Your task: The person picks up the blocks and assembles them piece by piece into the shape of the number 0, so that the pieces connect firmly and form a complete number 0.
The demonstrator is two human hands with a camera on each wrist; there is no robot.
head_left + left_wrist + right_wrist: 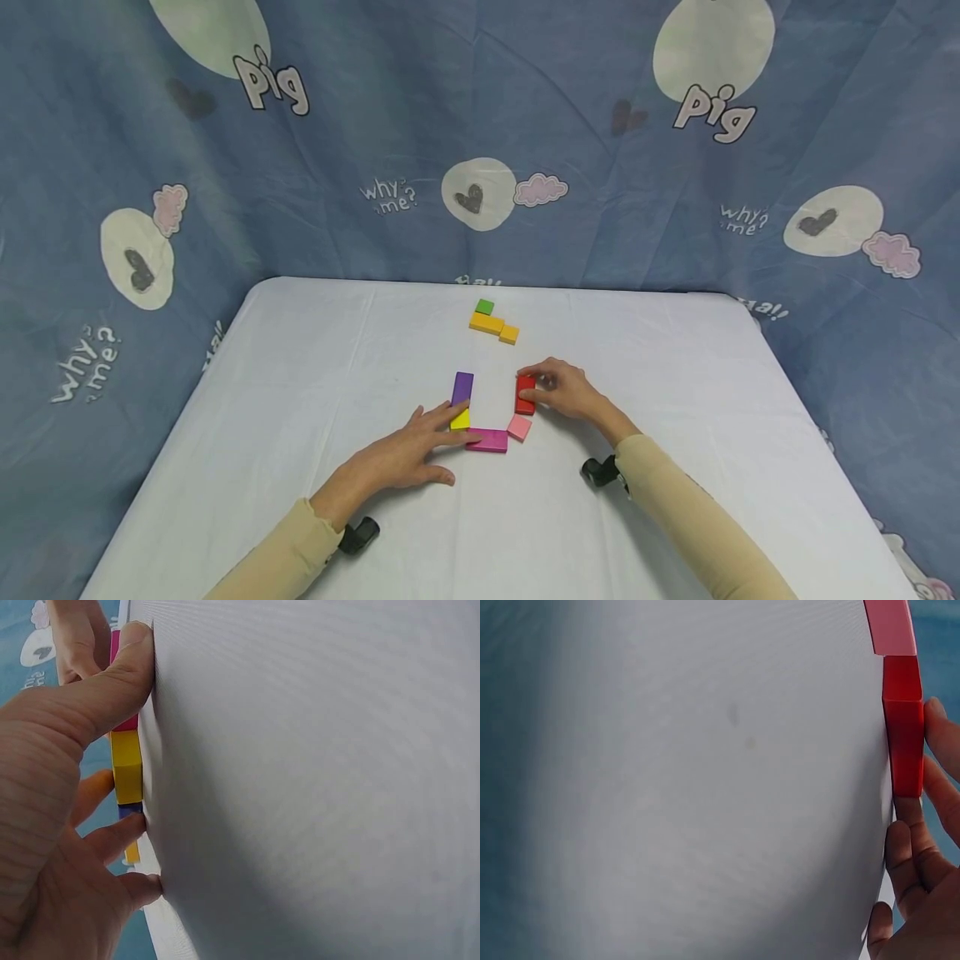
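Observation:
My right hand (566,390) pinches a red block (526,406), with the thumb on its near part and a finger at its far end. A pink block (519,427) sits at an angle by the red block's near end. My left hand (405,450) is spread low over the table, fingers fairly straight, one fingertip over a yellow block (460,421) and another on a magenta block (491,442). Beyond the yellow block a purple block (462,387) points away from me. Together these blocks outline a U. The left wrist view shows the yellow block (127,769) from the side.
Farther back on the white-covered table (645,350) lie a green block (485,307), a long orange-yellow block (486,323) and a small orange-yellow block (509,335), close together. A blue printed cloth (420,100) hangs behind and around the table.

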